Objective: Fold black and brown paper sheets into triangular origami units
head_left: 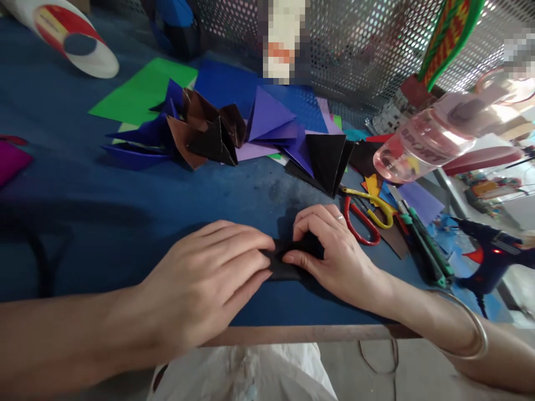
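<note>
A small piece of black paper (282, 266) lies on the blue tabletop near its front edge. From the left, my left hand (213, 273) rests over it, fingers together and their tips pressing on its left part. My right hand (330, 250), wearing a ring, grips the right part between curled fingers and thumb. Behind my hands are folded blue, brown and black paper shapes (204, 125), with a folded black triangle (326, 159) to their right.
Right of my right hand lie scissors (361, 223), a green-and-black cutter (426, 245) and a glue gun (489, 250) with a red light. A pink bottle (426, 142) stands behind them. Flat green paper (142, 92) and a white-and-red bottle (79, 39) are at back left.
</note>
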The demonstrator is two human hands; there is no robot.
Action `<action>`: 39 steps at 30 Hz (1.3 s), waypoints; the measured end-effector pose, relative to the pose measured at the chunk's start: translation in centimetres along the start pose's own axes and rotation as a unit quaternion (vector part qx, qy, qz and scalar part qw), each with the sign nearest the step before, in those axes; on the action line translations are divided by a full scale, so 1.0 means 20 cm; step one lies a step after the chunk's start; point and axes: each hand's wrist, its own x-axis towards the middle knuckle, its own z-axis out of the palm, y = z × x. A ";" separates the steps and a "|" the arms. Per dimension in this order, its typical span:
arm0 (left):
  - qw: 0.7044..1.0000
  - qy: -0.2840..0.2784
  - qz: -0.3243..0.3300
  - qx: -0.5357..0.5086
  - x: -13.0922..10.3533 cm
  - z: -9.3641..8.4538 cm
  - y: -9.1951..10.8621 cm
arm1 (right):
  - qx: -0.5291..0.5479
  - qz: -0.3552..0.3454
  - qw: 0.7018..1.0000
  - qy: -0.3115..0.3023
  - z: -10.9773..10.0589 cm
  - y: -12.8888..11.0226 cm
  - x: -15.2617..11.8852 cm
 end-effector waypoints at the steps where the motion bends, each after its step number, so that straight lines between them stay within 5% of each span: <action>1: 1.000 -0.002 -0.028 -0.013 0.01 0.00 0.00 | 0.005 -0.005 1.000 0.007 0.00 0.00 0.00; 6: 0.981 -0.036 -0.165 -0.097 0.08 -0.03 -0.04 | 0.017 -0.046 0.996 0.080 0.00 -0.02 -0.02; 11: 0.915 -0.081 -0.289 -0.269 0.18 -0.07 -0.05 | 0.002 -0.086 0.978 0.192 -0.02 0.00 -0.02; 15: 0.862 -0.066 -0.338 -0.371 0.29 -0.08 -0.05 | -0.018 -0.104 0.963 0.250 -0.04 0.04 -0.02; 19: 0.835 -0.133 -0.325 -0.423 0.36 -0.07 -0.06 | -0.026 -0.099 0.957 0.273 -0.06 0.07 -0.03; 22: 0.842 -0.157 -0.296 -0.424 0.37 -0.06 -0.07 | -0.005 -0.065 0.961 0.268 -0.07 0.08 -0.03; 28: 0.875 -0.094 -0.278 -0.384 0.33 -0.04 -0.06 | 0.139 0.043 0.971 0.189 -0.06 0.10 -0.01; 31: 0.873 -0.084 -0.289 -0.384 0.31 -0.06 -0.05 | 0.190 0.042 0.972 0.134 -0.05 0.11 -0.01; 39: 0.860 -0.098 -0.317 -0.389 0.29 -0.09 -0.04 | 0.170 0.020 0.974 0.147 -0.04 0.07 -0.01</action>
